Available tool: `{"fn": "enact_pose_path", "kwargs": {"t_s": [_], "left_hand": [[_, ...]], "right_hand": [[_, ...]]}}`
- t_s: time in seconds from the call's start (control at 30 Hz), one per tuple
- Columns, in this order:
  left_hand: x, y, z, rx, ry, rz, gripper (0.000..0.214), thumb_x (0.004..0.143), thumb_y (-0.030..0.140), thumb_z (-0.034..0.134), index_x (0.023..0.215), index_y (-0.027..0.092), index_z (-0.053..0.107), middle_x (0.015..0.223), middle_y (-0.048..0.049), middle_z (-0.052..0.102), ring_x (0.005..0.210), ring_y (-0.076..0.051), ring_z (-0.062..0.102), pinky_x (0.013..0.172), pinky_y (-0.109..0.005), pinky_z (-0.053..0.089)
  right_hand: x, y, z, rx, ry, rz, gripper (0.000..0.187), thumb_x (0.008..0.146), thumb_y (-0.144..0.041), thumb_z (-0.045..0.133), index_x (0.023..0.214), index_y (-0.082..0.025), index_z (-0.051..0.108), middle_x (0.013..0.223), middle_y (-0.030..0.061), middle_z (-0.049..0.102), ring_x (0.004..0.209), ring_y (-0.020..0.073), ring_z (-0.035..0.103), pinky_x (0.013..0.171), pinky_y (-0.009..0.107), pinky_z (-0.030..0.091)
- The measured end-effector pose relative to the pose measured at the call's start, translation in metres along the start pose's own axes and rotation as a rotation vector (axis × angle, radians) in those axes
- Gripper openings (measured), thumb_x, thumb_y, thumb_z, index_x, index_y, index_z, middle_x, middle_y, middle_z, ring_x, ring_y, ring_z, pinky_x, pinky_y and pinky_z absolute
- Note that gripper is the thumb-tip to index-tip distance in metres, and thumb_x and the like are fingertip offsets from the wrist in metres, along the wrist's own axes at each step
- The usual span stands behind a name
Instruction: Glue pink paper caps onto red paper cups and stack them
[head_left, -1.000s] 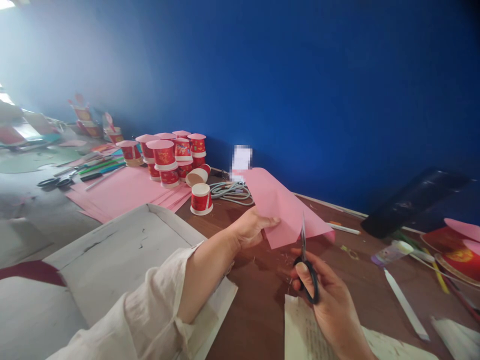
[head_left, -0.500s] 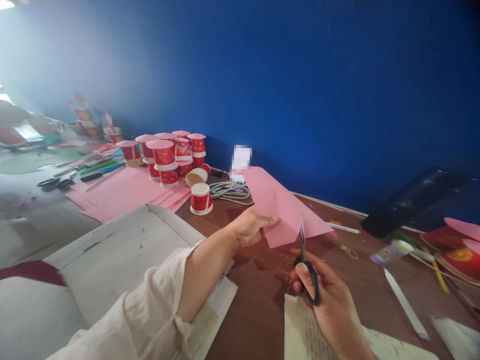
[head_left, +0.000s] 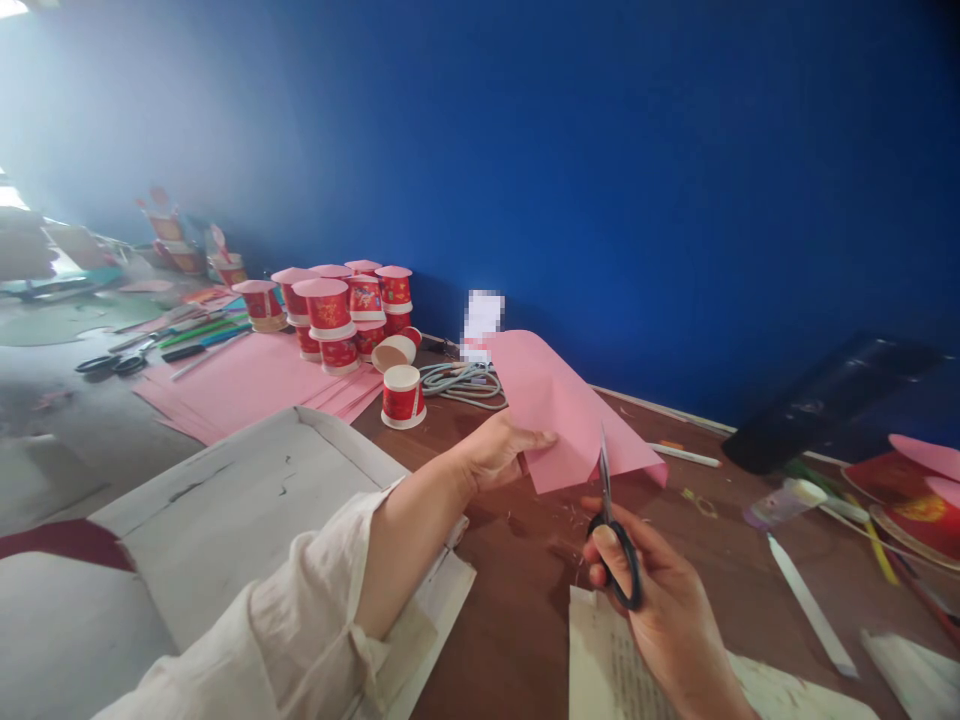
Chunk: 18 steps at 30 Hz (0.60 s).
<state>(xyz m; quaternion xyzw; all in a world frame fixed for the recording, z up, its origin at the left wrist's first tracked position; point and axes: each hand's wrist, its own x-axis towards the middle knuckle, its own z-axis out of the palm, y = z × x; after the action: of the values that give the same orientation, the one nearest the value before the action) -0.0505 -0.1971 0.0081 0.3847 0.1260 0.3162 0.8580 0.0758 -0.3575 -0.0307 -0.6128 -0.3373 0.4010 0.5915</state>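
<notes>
My left hand (head_left: 504, 452) pinches a pink sheet of paper (head_left: 559, 405) by its near left side, thumb on top and fingers underneath. The sheet is held up above the brown table and bends a little. In my right hand (head_left: 652, 580) is a pair of scissors (head_left: 611, 530) with black handles, my thumb through one loop. Its blades point away from me and sit in a cut at the sheet's near edge. To the right of that cut the paper droops and curls at its corner.
Red paper cups (head_left: 330, 308) with pink tops stand stacked at the left, behind a single upturned cup (head_left: 403, 398). Pink sheets (head_left: 255, 385) lie beside a white open box (head_left: 247, 520). A coiled cable (head_left: 461, 385), a glue stick (head_left: 784, 503) and a white strip (head_left: 810, 605) are also on the table.
The right corner of the pink sheet has dropped and curled under slightly. Both hands and the scissors stay in almost the same place.
</notes>
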Motion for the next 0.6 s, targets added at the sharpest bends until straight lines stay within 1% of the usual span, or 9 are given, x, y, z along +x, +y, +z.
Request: {"fn": "enact_pose_path", "kwargs": {"t_s": [0.43, 0.6], "left_hand": [[-0.0014, 0.0043, 0.0006, -0.002, 0.009, -0.013, 0.043, 0.063, 0.01, 0.08, 0.103, 0.009, 0.066, 0.097, -0.0134, 0.071, 0.101, -0.027, 0.065, 0.097, -0.042, 0.046], [-0.004, 0.0073, 0.0018, 0.016, 0.016, -0.027, 0.038, 0.066, 0.009, 0.077, 0.102, 0.009, 0.066, 0.097, -0.0134, 0.072, 0.099, -0.027, 0.066, 0.096, -0.041, 0.047]], "right_hand": [[0.0002, -0.002, -0.0004, 0.009, 0.005, 0.022, 0.052, 0.069, -0.052, 0.079, 0.107, -0.018, 0.071, 0.066, 0.0012, 0.061, 0.054, 0.0096, 0.052, 0.043, 0.017, 0.036], [-0.0005, -0.0042, 0.0009, 0.009, -0.002, 0.022, 0.051, 0.069, -0.052, 0.079, 0.106, -0.018, 0.071, 0.064, 0.0007, 0.06, 0.052, 0.0092, 0.051, 0.043, 0.017, 0.036]]}}
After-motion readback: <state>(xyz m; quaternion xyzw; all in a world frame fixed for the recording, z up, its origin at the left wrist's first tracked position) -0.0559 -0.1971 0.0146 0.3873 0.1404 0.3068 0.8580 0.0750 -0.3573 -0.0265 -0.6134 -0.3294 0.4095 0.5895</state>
